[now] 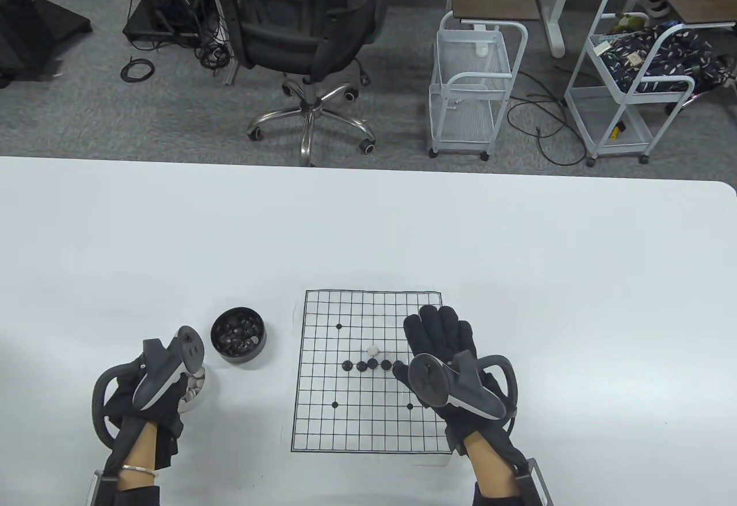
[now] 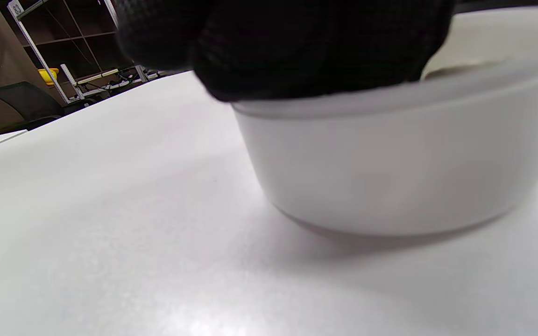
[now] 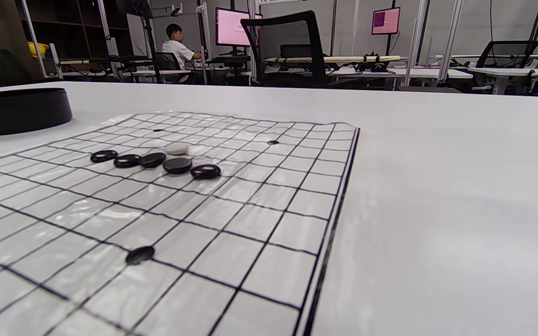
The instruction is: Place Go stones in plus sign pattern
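five black stones in a row, one white stone above it

i take the go board (image 1: 368, 371) as my landmark. it lies flat on the white table (image 1: 368, 229). along its middle line i see a row of black stones (image 3: 152, 162); the right wrist view shows five of them side by side. one white stone (image 1: 373, 350) sits just beyond the row's centre, on the far side, touching or nearly touching the middle black stone.

my right hand (image 1: 440, 336) lies over the right part of the board, fingers straight and close together, pointing away from me, holding nothing. its tracker hides the right end of the row in the table view.

left of the board, near its far half, stands the black bowl (image 1: 238, 335) with black stones in it. nearer to me, also left of the board, stands the white bowl (image 2: 390, 158) of white stones. my left hand (image 1: 151, 399) is over that bowl, gloved fingers (image 2: 287, 46) reaching past the rim. i cannot tell if they pinch a stone or are merely bent; tracker and bowl wall hide the tips.
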`<act>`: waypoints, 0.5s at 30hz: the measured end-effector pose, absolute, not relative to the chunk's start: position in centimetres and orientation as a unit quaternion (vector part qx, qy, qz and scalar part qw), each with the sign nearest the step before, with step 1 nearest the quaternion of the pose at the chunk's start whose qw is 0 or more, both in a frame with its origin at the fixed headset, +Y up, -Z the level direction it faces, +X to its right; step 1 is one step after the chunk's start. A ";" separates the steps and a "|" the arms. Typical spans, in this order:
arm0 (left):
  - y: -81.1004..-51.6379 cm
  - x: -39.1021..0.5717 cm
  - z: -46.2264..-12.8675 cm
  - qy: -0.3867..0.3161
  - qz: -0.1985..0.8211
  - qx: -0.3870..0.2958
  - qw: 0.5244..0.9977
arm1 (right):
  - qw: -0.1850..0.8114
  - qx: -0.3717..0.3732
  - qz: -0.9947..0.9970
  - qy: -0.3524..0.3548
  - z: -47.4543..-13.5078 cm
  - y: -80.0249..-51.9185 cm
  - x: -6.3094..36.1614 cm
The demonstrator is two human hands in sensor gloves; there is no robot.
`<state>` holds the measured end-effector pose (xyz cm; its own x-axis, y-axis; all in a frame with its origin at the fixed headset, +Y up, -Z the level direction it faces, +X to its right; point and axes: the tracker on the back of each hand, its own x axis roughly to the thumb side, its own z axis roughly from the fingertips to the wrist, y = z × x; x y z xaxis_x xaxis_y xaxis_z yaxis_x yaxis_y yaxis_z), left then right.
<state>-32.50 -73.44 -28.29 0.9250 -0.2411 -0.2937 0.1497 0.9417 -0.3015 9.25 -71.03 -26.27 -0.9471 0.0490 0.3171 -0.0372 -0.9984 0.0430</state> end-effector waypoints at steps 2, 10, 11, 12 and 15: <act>-73.5 -32.5 -28.3 0.166 -0.101 -0.137 0.971 | 0.022 0.161 0.987 0.018 -26.3 -71.0 9.2; -74.0 -31.6 -28.5 0.165 -0.152 -0.127 0.966 | 0.020 0.162 0.986 0.019 -26.3 -71.0 9.2; -74.1 -31.6 -28.5 0.165 -0.152 -0.124 0.966 | 0.020 0.162 0.986 0.019 -26.3 -71.0 9.2; -74.1 -31.6 -28.5 0.164 -0.151 -0.124 0.967 | 0.020 0.162 0.986 0.019 -26.3 -71.0 9.2; -74.1 -31.6 -28.6 0.164 -0.147 -0.123 0.968 | 0.020 0.162 0.986 0.019 -26.3 -71.0 9.2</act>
<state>-31.64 -74.14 -28.55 0.9036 -0.3239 -0.2805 0.2434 0.9268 -0.2862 9.17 -71.04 -26.28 -0.9469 0.0459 0.3182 -0.0336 -0.9985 0.0441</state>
